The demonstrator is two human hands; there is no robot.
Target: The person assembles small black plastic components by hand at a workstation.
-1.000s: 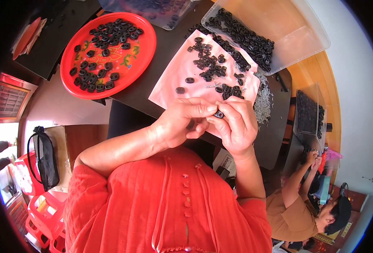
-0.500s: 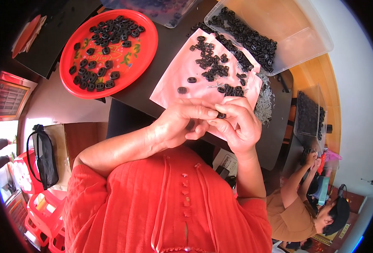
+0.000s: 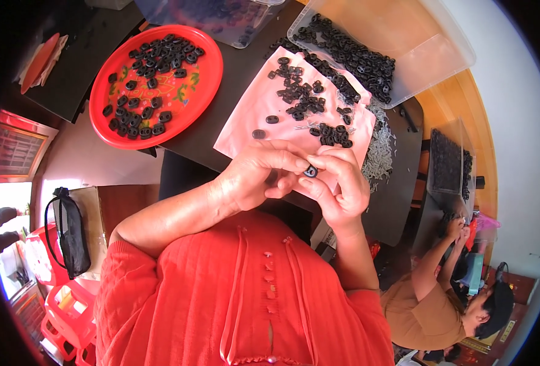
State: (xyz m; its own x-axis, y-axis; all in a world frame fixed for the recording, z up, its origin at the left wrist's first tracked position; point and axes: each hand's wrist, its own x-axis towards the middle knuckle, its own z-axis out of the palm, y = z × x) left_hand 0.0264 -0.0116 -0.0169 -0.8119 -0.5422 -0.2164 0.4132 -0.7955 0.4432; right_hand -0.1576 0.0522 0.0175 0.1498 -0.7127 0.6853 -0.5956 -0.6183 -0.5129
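My left hand and my right hand meet in front of my chest, above the near edge of a dark table. Between their fingertips they pinch one small black oval part. Just beyond the hands lies a pink sheet strewn with several more black parts. A heap of small silvery pieces lies at the sheet's right edge.
A round red tray with several black parts sits at the left. A clear plastic bin of black parts stands at the back right, another clear bin behind. A second person in a brown shirt works at the lower right. Red stools stand at the lower left.
The hands stay together on the small black part; the fingers have shifted slightly around it. Nothing else has moved.
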